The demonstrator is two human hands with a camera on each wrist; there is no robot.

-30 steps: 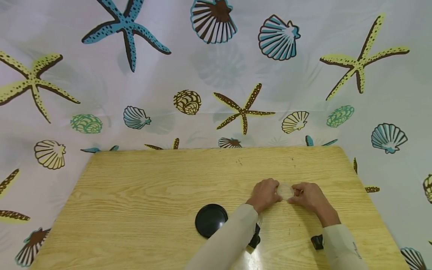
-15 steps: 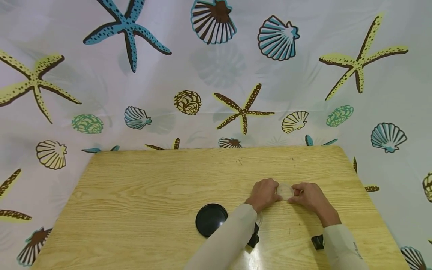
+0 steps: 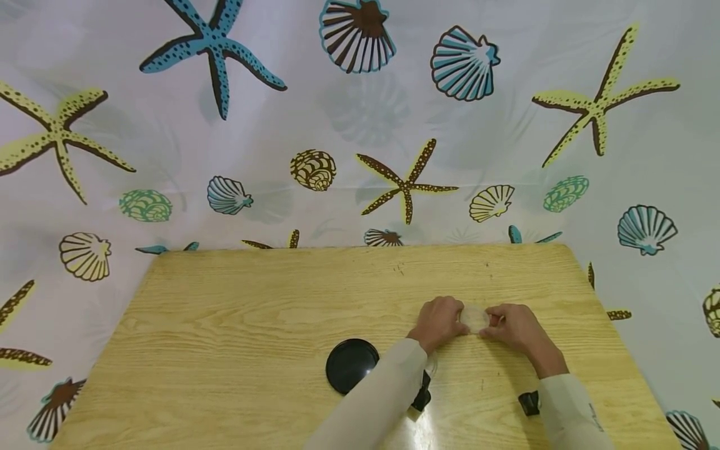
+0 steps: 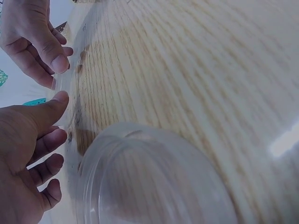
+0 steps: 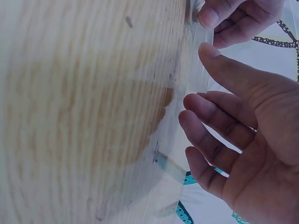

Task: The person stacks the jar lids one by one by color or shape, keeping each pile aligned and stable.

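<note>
Both hands hold a thin, clear round plastic lid low over the right part of the wooden table. My left hand pinches its left edge between thumb and fingers. Opposite, my right hand pinches the right edge. The left wrist view shows the left hand with its lower fingers loosely bent, and a clear plastic container on the table close by. From the head, the left forearm mostly hides that container. In the right wrist view the lid appears almost edge-on, beside the right thumb.
A black round lid or plate lies left of the left forearm, which covers part of it. Black wrist-worn pieces show at the left cuff and right cuff. A shell-patterned curtain hangs behind the wooden table.
Both hands keep their pinch on the clear lid. The left forearm has shifted very slightly to the left; nothing else has visibly moved.
</note>
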